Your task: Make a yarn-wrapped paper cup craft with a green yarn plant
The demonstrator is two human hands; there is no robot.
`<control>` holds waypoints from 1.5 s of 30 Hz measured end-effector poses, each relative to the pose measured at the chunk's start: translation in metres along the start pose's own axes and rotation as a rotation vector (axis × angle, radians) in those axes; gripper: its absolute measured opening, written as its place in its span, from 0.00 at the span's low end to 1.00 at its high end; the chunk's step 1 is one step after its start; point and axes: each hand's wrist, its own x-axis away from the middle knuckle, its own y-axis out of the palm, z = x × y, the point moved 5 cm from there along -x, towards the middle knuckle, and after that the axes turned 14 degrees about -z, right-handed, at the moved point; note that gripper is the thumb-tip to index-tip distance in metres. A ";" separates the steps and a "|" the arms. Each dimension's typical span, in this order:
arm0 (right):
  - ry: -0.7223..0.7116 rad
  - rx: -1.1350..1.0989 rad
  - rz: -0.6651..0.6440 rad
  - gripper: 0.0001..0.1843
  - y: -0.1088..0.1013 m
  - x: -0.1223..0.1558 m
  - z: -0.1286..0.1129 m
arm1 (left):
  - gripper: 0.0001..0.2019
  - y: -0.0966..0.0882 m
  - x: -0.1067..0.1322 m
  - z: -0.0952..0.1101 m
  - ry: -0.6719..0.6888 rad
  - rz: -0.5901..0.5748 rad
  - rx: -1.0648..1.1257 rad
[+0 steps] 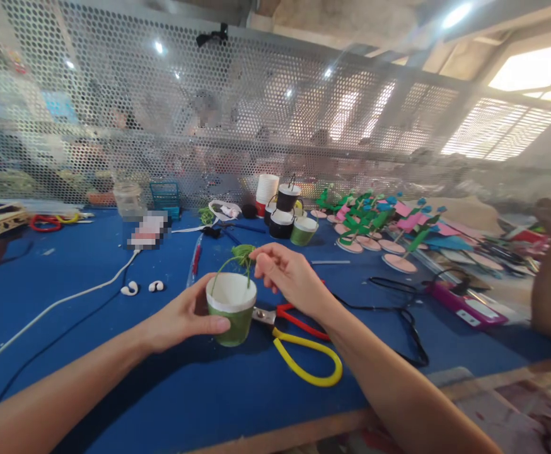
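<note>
A small green paper cup (232, 325) with a white rim stands slightly tilted in my left hand (188, 318), the thumb across its front and the fingers around its far side. A thin green cord handle (226, 260) arches over the cup's mouth. My right hand (287, 274) is closed at the handle's right side, its fingertips pinched at the cord; the exact contact is partly hidden. Behind the handle lies a small bundle of green cord (244, 251). Scissors (299, 343) with one red and one yellow handle rest beside the cup, under my right forearm.
Black, white and green cups (282, 224) with handles stand at the back, near a white cup stack (267, 189). Paper flowers on pink discs (398, 262) fill the right rear. A purple power strip (467, 306), black cable, earbuds (130, 289) and a charging phone (147, 230) lie around.
</note>
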 end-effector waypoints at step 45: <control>0.054 -0.022 -0.275 0.13 0.008 0.005 0.004 | 0.36 0.007 -0.003 -0.015 -0.119 -0.028 -0.320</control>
